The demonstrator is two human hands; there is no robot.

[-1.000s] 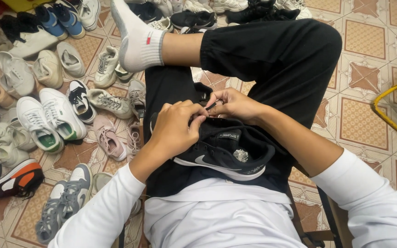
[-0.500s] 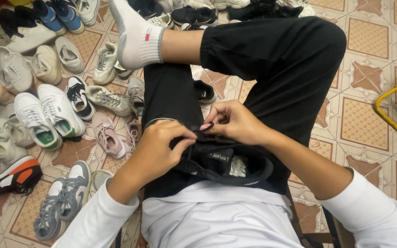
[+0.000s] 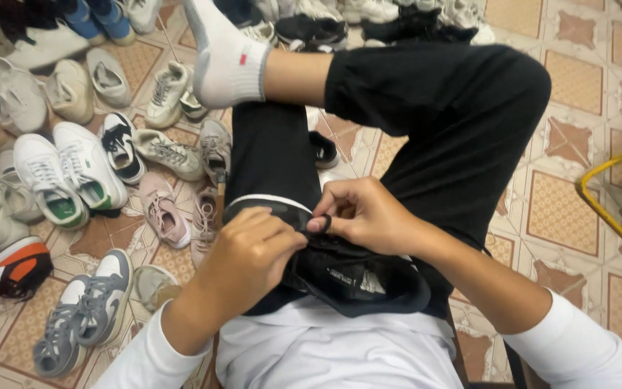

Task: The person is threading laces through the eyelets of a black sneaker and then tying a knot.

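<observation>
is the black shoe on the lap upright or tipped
Tipped: the black shoe lies with its opening facing the camera, insole showing, both hands on its upper part.

You are wearing a white long-sleeved top; its sleeves reach to mid-forearm on both arms, with the cuffs bunched in soft folds, and the same plain white cloth covers your torso at the bottom of the view. Your left hand (image 3: 250, 252) and right hand (image 3: 368, 215) are bare, with no rings, watch or gloves showing. Your trousers (image 3: 433, 101) are plain black, of a smooth, slightly matte fabric, and cover both legs. On one foot you wear a white ribbed sock (image 3: 228, 61) with a thick cuff and a small red mark near its top edge. A short stretch of bare leg shows between the sock and the trouser hem.
</observation>
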